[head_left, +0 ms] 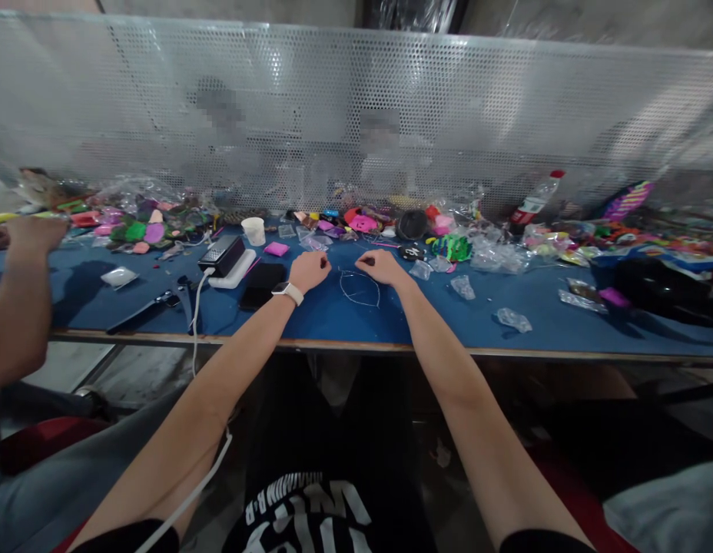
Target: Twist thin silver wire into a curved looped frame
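My left hand (309, 272), with a pale watch band (290, 291) at its wrist, is closed above the blue tabletop. Opposite it, my right hand (382, 267) is closed too, its thumb and fingers pinched together. A small dark spot shows at the fingertips of each hand, too small to name. Between and just below the hands, a thin white leaf-shaped outline (359, 289) lies on the blue surface. Left of my left hand are a black phone-like slab (263, 286) and a pink packet (276, 249).
A power bank-like box (222, 256) with a white cable, scissors (187, 299) and a paper cup (253, 230) stand left. Colourful clay pieces (362, 221) line the back by a perforated metal screen (333, 100). A bottle (538, 201) leans right; a co-worker's arm (22, 292) is left.
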A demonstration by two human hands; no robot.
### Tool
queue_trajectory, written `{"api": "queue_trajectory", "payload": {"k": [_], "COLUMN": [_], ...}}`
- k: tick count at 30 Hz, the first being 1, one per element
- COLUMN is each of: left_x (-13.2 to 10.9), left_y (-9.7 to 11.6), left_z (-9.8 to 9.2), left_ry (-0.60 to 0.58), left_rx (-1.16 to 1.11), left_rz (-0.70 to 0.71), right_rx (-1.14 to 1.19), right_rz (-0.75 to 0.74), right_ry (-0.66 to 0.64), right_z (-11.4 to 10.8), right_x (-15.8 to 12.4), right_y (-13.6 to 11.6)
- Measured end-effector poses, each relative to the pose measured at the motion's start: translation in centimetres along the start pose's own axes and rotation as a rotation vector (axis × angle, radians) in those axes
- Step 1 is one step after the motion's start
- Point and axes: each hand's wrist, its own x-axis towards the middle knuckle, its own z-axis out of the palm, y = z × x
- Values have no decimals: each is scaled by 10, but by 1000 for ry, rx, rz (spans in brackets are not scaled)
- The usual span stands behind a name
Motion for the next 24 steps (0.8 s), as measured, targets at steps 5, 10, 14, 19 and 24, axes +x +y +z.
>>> {"api": "queue_trajectory", "payload": {"k": [5,10,14,19,24], "left_x": [3,19,47,81,91], "left_y": [9,22,20,18,11], "left_z": [7,8,4,9,17], "left_ry": [-23,-147,-232,-346,-359], "left_rx": [30,155,195,247,225], "left_rz": [-136,-185,-181,-135,-79], "right_rx": [-26,-52,-22,-25,-64], "right_rz": [-21,-7,-31,-46,-49], "right_ry": [-29,-71,-74,-63,-78], "right_z": [0,-2,0,0,-2], "right_x": [-1,-3,-2,-2,-3], "right_y": [-8,-9,-10,-14,-18]}}
